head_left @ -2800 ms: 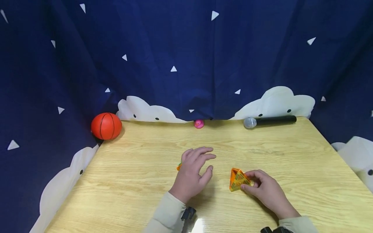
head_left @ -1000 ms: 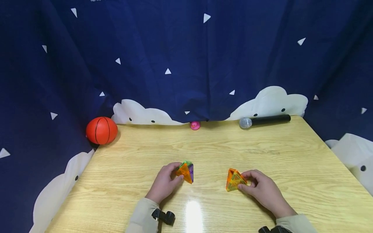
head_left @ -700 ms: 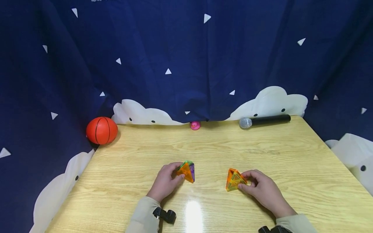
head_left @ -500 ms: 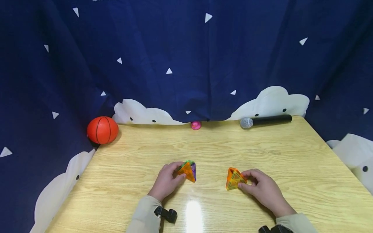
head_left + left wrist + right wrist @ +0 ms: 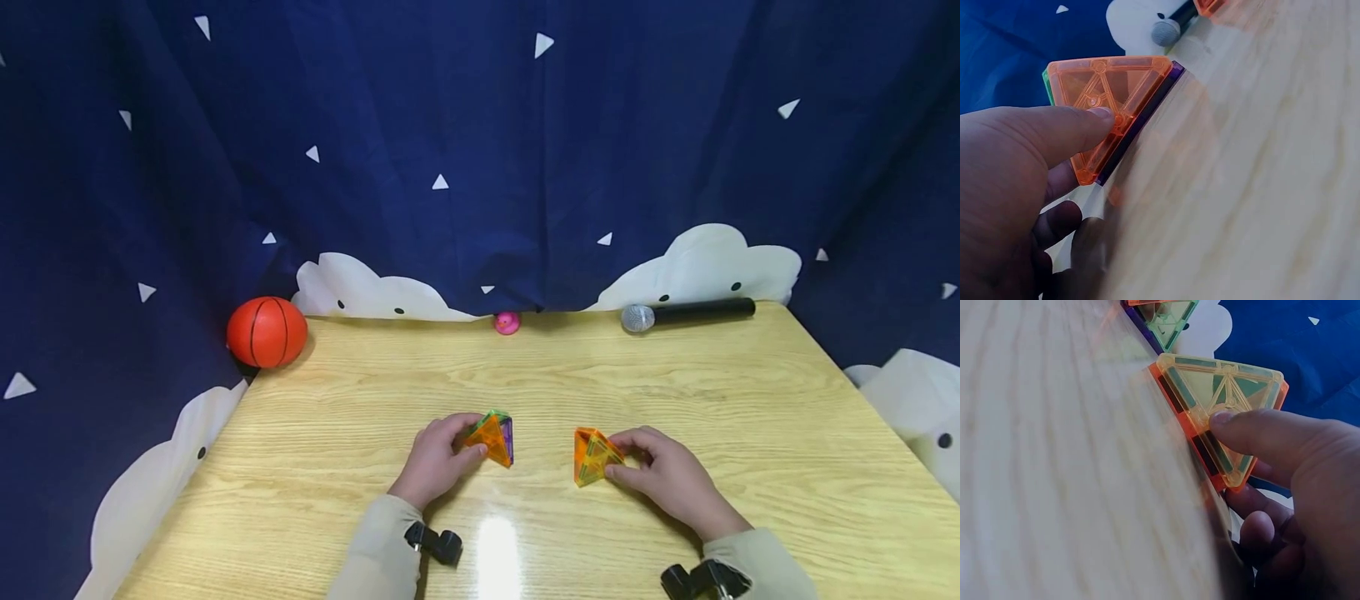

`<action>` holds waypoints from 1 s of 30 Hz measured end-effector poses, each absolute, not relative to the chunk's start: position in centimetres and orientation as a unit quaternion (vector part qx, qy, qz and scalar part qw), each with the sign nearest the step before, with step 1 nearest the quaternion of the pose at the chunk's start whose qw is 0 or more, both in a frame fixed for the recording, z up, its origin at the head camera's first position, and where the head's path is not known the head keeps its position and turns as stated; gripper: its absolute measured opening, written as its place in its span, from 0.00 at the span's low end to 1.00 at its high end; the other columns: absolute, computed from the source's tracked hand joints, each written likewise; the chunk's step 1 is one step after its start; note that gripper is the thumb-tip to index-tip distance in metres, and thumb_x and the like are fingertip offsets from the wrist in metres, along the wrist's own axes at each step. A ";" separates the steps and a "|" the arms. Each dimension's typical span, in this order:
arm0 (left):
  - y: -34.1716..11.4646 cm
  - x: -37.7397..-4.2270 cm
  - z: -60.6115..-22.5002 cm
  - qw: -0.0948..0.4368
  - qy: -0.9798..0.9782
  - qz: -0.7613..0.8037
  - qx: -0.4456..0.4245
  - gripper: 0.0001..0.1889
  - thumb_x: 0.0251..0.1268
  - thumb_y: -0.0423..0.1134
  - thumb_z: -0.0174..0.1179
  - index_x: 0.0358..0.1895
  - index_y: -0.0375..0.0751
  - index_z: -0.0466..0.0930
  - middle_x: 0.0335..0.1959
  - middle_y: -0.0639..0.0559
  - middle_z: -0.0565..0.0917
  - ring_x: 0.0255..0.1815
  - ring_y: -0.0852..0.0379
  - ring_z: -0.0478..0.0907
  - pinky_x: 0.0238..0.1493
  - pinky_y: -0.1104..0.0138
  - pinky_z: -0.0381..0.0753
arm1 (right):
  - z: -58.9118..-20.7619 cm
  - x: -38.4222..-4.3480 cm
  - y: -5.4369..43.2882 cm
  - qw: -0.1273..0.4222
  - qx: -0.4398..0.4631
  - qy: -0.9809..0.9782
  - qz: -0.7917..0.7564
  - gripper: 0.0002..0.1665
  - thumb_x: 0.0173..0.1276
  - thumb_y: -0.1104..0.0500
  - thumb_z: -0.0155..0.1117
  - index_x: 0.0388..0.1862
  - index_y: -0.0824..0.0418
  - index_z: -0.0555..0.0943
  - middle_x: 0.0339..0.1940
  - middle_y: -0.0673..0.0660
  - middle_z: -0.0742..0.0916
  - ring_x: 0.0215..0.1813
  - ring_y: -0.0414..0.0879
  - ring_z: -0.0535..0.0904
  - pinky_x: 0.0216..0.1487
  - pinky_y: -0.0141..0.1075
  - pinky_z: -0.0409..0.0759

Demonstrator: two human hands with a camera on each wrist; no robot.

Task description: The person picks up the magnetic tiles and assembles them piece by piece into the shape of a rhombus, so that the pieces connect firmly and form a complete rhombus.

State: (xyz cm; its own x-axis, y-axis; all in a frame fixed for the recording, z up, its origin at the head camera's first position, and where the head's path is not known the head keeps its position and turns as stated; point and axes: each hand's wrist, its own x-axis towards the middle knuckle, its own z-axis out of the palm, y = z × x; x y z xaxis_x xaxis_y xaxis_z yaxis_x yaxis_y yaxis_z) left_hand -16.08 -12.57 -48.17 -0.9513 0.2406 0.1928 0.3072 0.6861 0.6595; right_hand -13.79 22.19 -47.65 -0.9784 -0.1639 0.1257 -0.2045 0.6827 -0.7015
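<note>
My left hand [image 5: 435, 462] pinches a small pyramid of see-through magnetic tiles [image 5: 491, 438] between thumb and fingers. Its faces are orange, green and purple; the left wrist view has the thumb flat on the orange tile [image 5: 1110, 87], with the purple one along the table side. To the right, my right hand [image 5: 671, 475] pinches a second magnetic tile pyramid [image 5: 595, 458], yellow and orange. In the right wrist view the thumb presses the yellow tile [image 5: 1197, 381]. The two pyramids stand apart, low at the tabletop, with a gap between them. Fingertips behind both pyramids are partly hidden.
A red ball [image 5: 267, 332] with black lines sits at the table's back left corner. A pink toy duck [image 5: 507, 322] is at the back middle, and a microphone [image 5: 688, 313] lies at the back right. A dark blue curtain [image 5: 390, 125] borders the wooden table [image 5: 360, 375].
My left hand, earlier held with spread fingers over the green-orange-purple pyramid, has gripped it and moved it slightly right. My right hand has shifted slightly left with its pyramid, narrowing the gap.
</note>
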 end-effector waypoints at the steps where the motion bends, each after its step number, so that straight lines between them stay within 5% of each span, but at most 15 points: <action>1: -12.5 -16.1 -48.2 0.047 -0.917 -0.366 -0.150 0.20 0.63 0.45 0.68 0.59 0.53 0.81 0.51 0.57 0.85 0.40 0.59 0.71 0.51 0.55 0.66 | -47.7 -13.9 22.1 0.027 0.103 -0.917 0.385 0.22 0.57 0.44 0.78 0.49 0.49 0.86 0.37 0.42 0.82 0.31 0.39 0.70 0.32 0.33 0.68; 30: -9.3 -17.0 -47.7 0.019 -0.916 -0.358 -0.180 0.22 0.64 0.48 0.68 0.62 0.55 0.80 0.59 0.60 0.83 0.48 0.57 0.75 0.50 0.59 0.61 | -47.6 -15.4 19.6 0.028 0.132 -0.926 0.354 0.22 0.58 0.45 0.78 0.50 0.48 0.86 0.39 0.40 0.82 0.32 0.38 0.71 0.34 0.34 0.69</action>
